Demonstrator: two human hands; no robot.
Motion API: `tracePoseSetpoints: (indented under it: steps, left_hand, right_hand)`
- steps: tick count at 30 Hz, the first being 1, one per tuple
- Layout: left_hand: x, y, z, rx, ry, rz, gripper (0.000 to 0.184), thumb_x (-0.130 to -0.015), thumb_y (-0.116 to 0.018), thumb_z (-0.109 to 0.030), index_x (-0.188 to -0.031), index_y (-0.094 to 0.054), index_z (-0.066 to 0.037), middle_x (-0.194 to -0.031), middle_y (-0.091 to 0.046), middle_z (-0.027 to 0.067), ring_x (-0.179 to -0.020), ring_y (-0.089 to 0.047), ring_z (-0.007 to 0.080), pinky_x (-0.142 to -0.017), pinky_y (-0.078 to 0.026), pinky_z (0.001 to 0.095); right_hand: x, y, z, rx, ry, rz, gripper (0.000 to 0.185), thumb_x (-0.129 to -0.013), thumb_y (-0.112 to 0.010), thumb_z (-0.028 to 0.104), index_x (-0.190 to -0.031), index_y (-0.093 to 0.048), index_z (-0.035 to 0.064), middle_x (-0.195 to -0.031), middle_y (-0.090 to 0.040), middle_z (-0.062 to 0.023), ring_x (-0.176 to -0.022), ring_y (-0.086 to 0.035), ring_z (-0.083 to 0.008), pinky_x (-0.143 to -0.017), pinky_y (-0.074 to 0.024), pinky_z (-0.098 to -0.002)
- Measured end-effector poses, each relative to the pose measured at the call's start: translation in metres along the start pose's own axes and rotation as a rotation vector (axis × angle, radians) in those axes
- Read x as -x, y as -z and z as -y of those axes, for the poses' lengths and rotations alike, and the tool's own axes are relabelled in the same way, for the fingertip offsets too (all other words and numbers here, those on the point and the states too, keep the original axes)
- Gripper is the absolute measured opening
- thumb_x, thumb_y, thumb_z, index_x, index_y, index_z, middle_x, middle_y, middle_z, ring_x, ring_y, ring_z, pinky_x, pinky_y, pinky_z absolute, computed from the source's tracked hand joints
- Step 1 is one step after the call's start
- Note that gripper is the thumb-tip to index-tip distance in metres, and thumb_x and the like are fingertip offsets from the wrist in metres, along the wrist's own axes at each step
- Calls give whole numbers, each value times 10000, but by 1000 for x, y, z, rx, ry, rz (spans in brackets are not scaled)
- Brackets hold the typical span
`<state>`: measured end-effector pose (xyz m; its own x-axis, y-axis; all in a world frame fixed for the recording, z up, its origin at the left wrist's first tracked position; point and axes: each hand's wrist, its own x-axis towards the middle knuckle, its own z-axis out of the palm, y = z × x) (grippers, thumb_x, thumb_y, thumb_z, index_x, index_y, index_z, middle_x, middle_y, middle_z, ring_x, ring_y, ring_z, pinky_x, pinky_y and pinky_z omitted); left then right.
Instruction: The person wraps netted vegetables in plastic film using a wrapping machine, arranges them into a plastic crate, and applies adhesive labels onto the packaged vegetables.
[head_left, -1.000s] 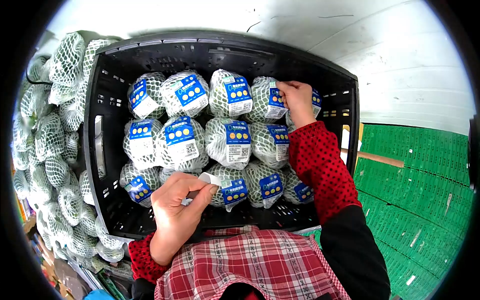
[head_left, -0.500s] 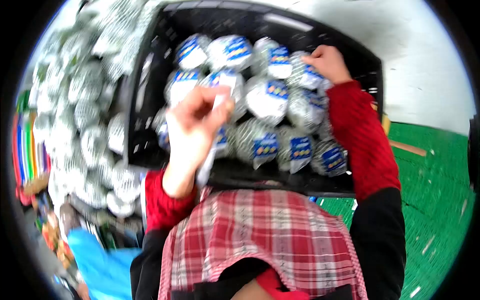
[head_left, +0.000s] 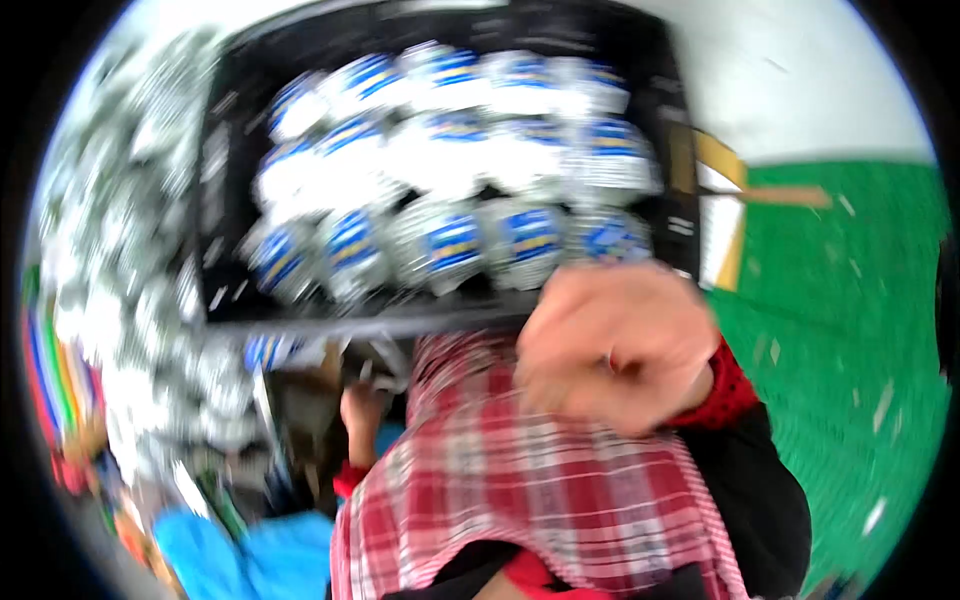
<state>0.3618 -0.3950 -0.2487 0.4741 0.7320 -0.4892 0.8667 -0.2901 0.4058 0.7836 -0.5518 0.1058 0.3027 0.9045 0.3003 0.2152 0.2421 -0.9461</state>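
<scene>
A black crate (head_left: 206, 270) holds three rows of rounded, whitish net-wrapped packs (head_left: 440, 245) with blue-and-white labels. Just in front of its near right side is my right hand (head_left: 620, 345), large and blurred, with curled fingers. It overlaps the crate's front edge in view; whether it touches is unclear, and anything inside its curl is hidden. Lower left, my left hand (head_left: 362, 408) is beside the checked apron (head_left: 520, 440), below the crate. Its fingers look closed near a pale scrap (head_left: 375, 368), but what they hold is too blurred to name.
Many similar net-wrapped packs (head_left: 130, 230) are heaped left of the crate. A brown box (head_left: 310, 405) sits below it, near blue cloth (head_left: 240, 555). On the right are green flooring (head_left: 830, 330), a wooden stick (head_left: 775, 196) and a yellow-edged white piece (head_left: 720, 225).
My right hand has left the packs at the crate's far right and come back towards my body. My left hand, earlier above the packs with a white strip, is now down at lower left.
</scene>
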Motion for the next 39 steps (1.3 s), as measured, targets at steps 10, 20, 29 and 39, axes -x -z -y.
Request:
tracePoseSetpoints:
  steps: [10,20,29,39]
  left_hand:
    - [16,5,-190,298,-239,208,233,-842,-650,-69,-1050,-687,30,-920,-706,194,-839,-698,263,-733,-539,347]
    - [48,16,-378,142,-563,386,282,-846,-697,-109,-1090,-662,30,-975,-707,152,-874,-677,211,-781,-524,323]
    - [84,56,-491,456,-648,1047,312,-846,-713,-81,-1129,-639,29,-1055,-665,129,-970,-631,209,-861,-488,314]
    - [59,116,-620,873,-1332,258,965,-613,-824,-36,-1445,-336,-25,-1441,-431,163,-1311,-428,271,-1096,-300,421]
  right_hand:
    - [322,177,-183,867,-1049,-865,516,-763,-796,270,-1189,-620,36,-1050,-663,-132,-935,-642,-284,-828,-524,-387]
    - [352,160,-269,1197,-569,-663,170,-728,-751,156,-841,-666,61,-1026,-636,-73,-977,-590,-289,-796,-477,-418]
    - [320,198,-9,1028,-297,-1159,40,-878,-614,-16,-918,-618,-14,-828,-661,-98,-759,-632,-168,-690,-495,-314]
    - [224,194,122,-142,292,-1036,304,-926,-524,229,-1104,-577,-12,-1057,-653,-149,-979,-616,-237,-884,-480,-370]
